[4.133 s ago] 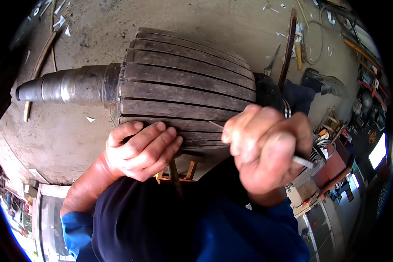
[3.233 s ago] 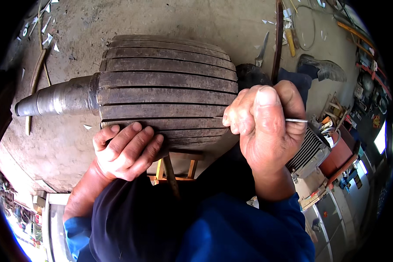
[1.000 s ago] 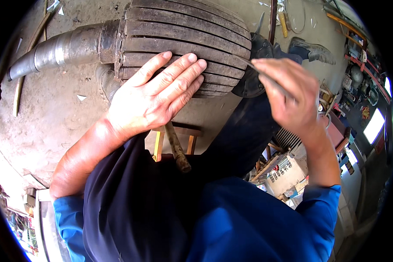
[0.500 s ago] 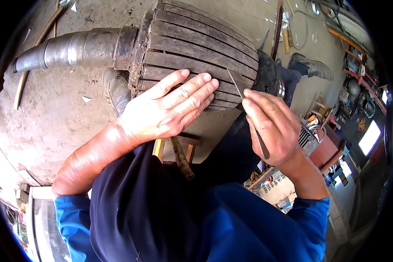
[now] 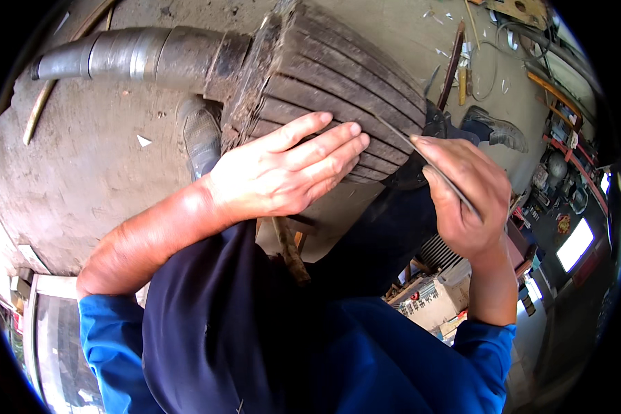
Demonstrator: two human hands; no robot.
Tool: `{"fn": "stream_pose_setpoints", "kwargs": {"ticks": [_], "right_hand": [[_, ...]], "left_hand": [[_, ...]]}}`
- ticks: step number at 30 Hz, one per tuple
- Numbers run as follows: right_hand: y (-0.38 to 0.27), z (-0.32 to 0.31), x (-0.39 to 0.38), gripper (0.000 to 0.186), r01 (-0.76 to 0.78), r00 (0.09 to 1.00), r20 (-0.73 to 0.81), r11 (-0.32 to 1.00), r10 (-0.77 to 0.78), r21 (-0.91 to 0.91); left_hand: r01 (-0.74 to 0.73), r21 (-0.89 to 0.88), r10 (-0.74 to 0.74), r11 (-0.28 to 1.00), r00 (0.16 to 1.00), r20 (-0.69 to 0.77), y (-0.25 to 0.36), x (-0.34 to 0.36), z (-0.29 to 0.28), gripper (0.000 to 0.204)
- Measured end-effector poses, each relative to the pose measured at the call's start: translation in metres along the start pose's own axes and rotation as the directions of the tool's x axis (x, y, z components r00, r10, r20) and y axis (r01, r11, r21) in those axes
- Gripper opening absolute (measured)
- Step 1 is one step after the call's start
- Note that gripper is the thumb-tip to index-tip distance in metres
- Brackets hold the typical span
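Rotor: a large dark slotted steel drum with lengthwise ribs, filling the upper centre of the frame; judged very heavy and rigid — not a thing to lift by hand, only to steady or turn.
Shaft: a grey metal shaft running from the drum toward the upper left; judged the natural place to bear or rotate the mass.
Left hand: lay flat on the drum's lower ribs at centre frame, fingers spread and extended, gripping nothing.
Right hand: at centre right, fingers curled closed round a thin metal strip.
Thin metal strip: slender and stiff-looking, probably springy; its tip reached up-left to the drum's ribs just beside the left fingertips. Best held near its rear end, as here.
Wooden support: partly seen below the drum, behind the left hand.
Floor: dusty concrete, with a shoe under the shaft end.
Clutter: rods and wire at upper right — well apart from the hands.
Obstructions: the person's dark apron hid the drum's underside.
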State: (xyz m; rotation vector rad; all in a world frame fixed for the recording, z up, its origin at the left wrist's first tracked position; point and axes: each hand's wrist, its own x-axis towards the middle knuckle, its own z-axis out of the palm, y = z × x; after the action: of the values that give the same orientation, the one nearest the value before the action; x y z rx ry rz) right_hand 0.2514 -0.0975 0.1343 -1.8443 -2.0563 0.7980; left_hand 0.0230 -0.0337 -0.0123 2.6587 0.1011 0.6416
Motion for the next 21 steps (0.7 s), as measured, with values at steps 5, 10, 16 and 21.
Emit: {"fn": "stream_pose_setpoints", "kwargs": {"ticks": [5, 10, 16, 21], "right_hand": [[-0.024, 0.032, -0.008, 0.029, 0.122, 0.99, -0.039, 0.973, -0.132, -0.196], [-0.013, 0.04, -0.018, 0.024, 0.183, 0.968, -0.121, 0.945, -0.222, -0.269], [0.013, 0.027, 0.016, 0.019, 0.049, 0.992, -0.116, 0.999, -0.051, -0.016], [0.006, 0.015, 0.01, 0.026, -0.037, 0.998, -0.051, 0.996, 0.041, 0.084]], "left_hand": [[-0.004, 0.041, 0.006, 0.999, 0.999, -0.039, -0.002, -0.003, 0.005, 0.037], [-0.039, 0.032, 0.04, 0.999, 0.999, -0.01, -0.006, 0.004, -0.003, 0.036], [0.015, 0.041, -0.018, 0.999, 0.998, 0.056, -0.005, -0.001, -0.012, 0.041], [-0.018, 0.026, 0.019, 0.999, 1.0, -0.014, -0.002, -0.002, -0.004, 0.035]]}}
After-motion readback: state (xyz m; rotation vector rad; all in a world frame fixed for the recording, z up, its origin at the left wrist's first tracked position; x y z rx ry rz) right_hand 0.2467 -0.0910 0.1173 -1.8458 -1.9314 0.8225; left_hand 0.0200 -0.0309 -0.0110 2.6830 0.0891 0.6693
